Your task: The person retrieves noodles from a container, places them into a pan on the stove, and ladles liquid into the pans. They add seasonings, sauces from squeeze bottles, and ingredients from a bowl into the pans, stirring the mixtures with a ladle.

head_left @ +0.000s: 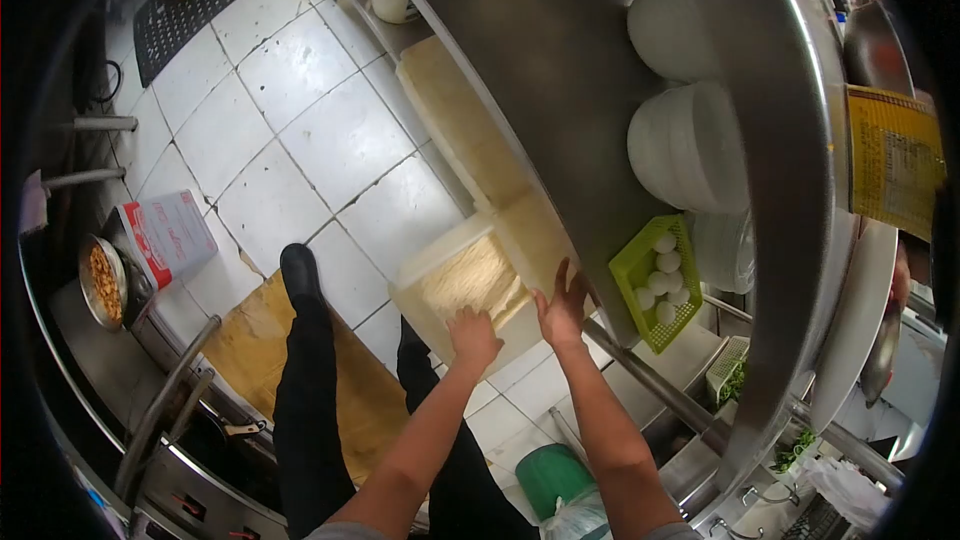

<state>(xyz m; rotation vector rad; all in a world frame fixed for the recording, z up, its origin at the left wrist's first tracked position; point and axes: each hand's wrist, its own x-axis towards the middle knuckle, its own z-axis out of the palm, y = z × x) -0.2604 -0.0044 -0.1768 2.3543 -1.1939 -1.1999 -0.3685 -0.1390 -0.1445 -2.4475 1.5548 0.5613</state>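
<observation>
A translucent plastic bin (pixel 415 290) holds a pale, cream-coloured mass (pixel 470 275) with an uneven surface. My left hand (pixel 474 338) reaches over the bin's near side, its fingertips at the edge of the pale mass; whether it grips anything is hidden. At the bin's right side is my right hand (pixel 562 312), fingers spread and raised, thumb near the mass. Beyond the bin, a long translucent container (pixel 475 130) lies along the lower level of the steel counter.
Steel counter (pixel 560 70) at right carries white bowls (pixel 688 145) and a green basket (pixel 655 285) of white round items. At left are a pan of brown food (pixel 103 282) and a red-white box (pixel 170 237). Cardboard (pixel 350 390) lies underfoot; a green bin (pixel 552 478) stands below.
</observation>
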